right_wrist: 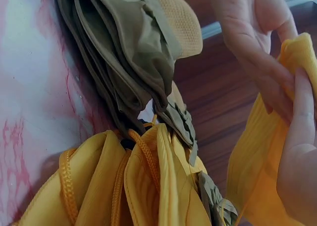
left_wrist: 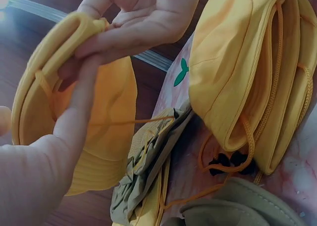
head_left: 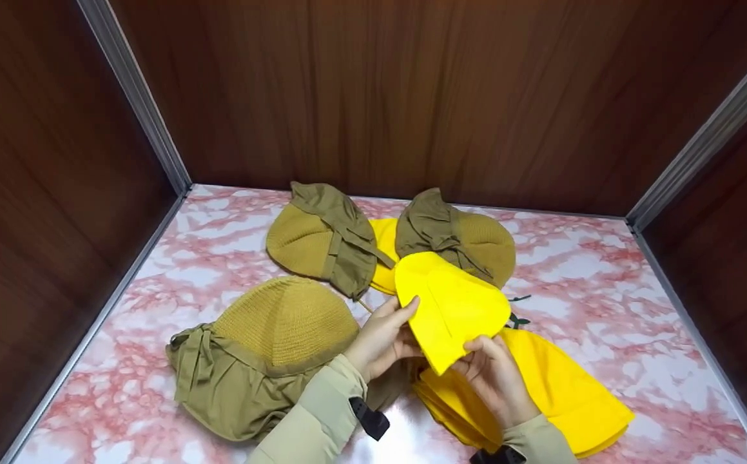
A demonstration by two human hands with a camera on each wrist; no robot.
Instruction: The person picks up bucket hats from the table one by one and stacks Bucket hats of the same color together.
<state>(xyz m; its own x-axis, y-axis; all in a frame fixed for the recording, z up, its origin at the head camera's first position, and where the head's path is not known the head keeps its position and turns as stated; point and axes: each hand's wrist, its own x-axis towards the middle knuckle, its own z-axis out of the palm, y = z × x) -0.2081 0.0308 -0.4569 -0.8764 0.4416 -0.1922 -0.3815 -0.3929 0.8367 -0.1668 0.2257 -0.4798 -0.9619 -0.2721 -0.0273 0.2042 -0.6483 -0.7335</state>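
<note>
A folded yellow fabric hat (head_left: pixel 454 303) is held up between both hands over the middle of the table. My left hand (head_left: pixel 379 341) grips its left edge, thumb on the top face and fingers underneath. At the lower right edge my right hand (head_left: pixel 492 377) pinches the cloth. From the left wrist, the fingers of both hands reach inside the folded brim (left_wrist: pixel 32 99), and an orange cord (left_wrist: pixel 116 122) hangs from it. More yellow hats (head_left: pixel 563 393) lie nested beside and below the right hand. An olive-and-tan knit hat (head_left: pixel 286 322) sits just left of the left forearm.
Two more olive-and-tan hats (head_left: pixel 321 238) (head_left: pixel 486 248) lie at the back, with a yellow hat (head_left: pixel 383 251) partly hidden between them. A small green sprout decoration (head_left: pixel 520 320) shows beside the held hat. Wood-grain panels (head_left: pixel 379 96) enclose the marbled pink-white table (head_left: pixel 663 341) on three sides.
</note>
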